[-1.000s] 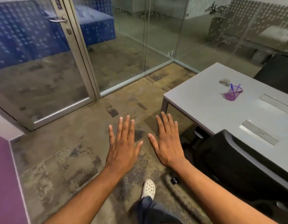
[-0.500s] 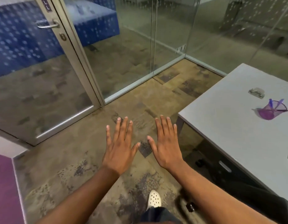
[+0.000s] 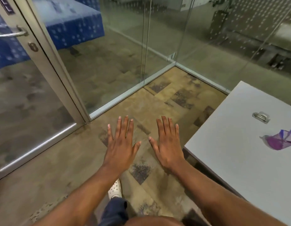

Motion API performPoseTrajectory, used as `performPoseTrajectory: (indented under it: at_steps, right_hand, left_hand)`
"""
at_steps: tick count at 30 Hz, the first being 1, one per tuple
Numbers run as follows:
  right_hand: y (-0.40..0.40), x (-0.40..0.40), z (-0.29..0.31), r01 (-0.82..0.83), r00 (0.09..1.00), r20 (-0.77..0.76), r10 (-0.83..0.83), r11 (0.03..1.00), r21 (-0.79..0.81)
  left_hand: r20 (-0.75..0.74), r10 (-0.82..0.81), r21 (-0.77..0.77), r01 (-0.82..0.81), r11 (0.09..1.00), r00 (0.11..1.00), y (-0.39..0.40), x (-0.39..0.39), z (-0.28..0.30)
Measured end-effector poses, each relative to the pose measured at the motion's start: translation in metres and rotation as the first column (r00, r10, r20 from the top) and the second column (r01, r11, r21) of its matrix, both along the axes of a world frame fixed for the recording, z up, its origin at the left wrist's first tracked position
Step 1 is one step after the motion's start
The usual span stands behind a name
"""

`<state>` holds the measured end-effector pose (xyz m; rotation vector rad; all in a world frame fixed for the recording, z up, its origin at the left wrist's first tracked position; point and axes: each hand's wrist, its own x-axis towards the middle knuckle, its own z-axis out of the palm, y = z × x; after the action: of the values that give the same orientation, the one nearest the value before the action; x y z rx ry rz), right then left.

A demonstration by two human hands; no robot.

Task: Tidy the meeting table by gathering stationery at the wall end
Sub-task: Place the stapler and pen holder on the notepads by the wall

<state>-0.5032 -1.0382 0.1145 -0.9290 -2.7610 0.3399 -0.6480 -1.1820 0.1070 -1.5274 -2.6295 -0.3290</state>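
Left hand [image 3: 121, 146] and right hand [image 3: 168, 146] spread wide, empty, over carpet; pen cup [image 3: 278, 141] lies tipped on counter [image 3: 231, 160], right. Careless grab could spill pens

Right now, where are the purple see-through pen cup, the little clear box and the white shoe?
purple see-through pen cup [image 3: 276, 141], head view, its tinted side.
little clear box [image 3: 261, 117], head view, its top.
white shoe [image 3: 115, 190], head view, its holed upper.

1. Open carpet [image 3: 79, 160] is seen across the frame's centre and lower left.
2. The upper half is closed off by glass walls [image 3: 157, 38] and a glass door [image 3: 27, 95].
3. The right edge is blocked by the grey table [image 3: 239, 160], on which a purple cup [image 3: 278, 142] and a small clear holder [image 3: 261, 117] are found.
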Motion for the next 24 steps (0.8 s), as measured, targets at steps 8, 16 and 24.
performPoseTrajectory:
  at_steps: [8, 16, 24]
  right_hand:
    - [0.076, -0.117, 0.028, 0.176, 0.984, -0.010, -0.175, 0.982, 0.063]
    - [0.140, -0.149, 0.015, 0.387, 0.922, -0.016, -0.387, 0.922, 0.026]
    - [0.275, -0.161, -0.010, 0.535, 0.843, -0.047, -0.536, 0.844, -0.027]
  left_hand:
    - [-0.004, -0.151, 0.041, 0.151, 0.988, 0.988, 0.089, -0.140, 0.018]
    - [-0.018, -0.364, 0.025, 0.364, 0.931, 0.931, 0.200, -0.197, 0.013]
    - [-0.067, -0.514, 0.019, 0.516, 0.856, 0.855, 0.365, -0.214, 0.001]
